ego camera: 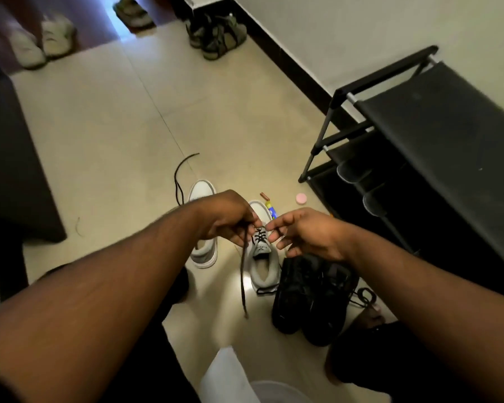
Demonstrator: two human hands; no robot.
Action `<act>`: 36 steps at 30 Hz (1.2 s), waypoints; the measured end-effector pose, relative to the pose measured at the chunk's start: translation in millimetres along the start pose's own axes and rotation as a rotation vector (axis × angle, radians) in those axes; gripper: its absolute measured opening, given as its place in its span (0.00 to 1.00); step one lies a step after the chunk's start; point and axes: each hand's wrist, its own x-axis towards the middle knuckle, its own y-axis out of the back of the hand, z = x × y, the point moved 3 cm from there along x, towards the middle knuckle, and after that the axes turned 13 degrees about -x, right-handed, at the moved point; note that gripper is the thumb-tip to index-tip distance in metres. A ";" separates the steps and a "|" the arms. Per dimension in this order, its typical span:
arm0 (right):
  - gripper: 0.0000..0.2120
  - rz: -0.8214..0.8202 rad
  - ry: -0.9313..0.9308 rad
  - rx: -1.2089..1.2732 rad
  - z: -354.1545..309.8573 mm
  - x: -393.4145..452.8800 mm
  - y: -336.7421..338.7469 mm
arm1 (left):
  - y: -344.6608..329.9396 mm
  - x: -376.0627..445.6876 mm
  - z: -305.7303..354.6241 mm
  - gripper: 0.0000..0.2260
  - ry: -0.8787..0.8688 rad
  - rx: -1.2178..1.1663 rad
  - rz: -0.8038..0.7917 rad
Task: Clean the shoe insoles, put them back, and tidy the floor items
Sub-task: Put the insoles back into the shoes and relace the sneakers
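Two white and grey sneakers stand on the tiled floor. The right sneaker (262,267) has a black lace (243,283) partly threaded through its eyelets. My left hand (227,219) pinches that lace just above the sneaker, and the loose end hangs down to the floor. My right hand (306,232) hovers beside the eyelets with its fingers spread and relaxed, holding nothing that I can see. The left sneaker (202,225) is mostly hidden behind my left hand. A second black lace (181,175) lies loose on the floor beyond it.
A pair of black shoes (312,298) sits by my right forearm. A black shoe rack (425,158) stands against the wall at right. A pink lid (301,198), a small tube (271,209) and a brown stick lie near it. A white cloth (230,373) lies at the bottom. More shoes (216,36) line the far wall.
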 end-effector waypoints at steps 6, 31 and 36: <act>0.08 0.175 0.145 0.023 -4.3 -43.0 -12.2 | -15.9 -47.0 -3.0 0.13 -0.101 -0.117 -0.028; 0.08 0.577 0.615 -0.596 -63.0 -41.3 68.2 | -11.0 -8.9 75.4 0.07 -0.450 0.230 -0.086; 0.11 0.633 0.403 -0.209 -56.9 -34.8 70.3 | -17.6 -12.8 71.4 0.08 -0.551 0.672 -0.063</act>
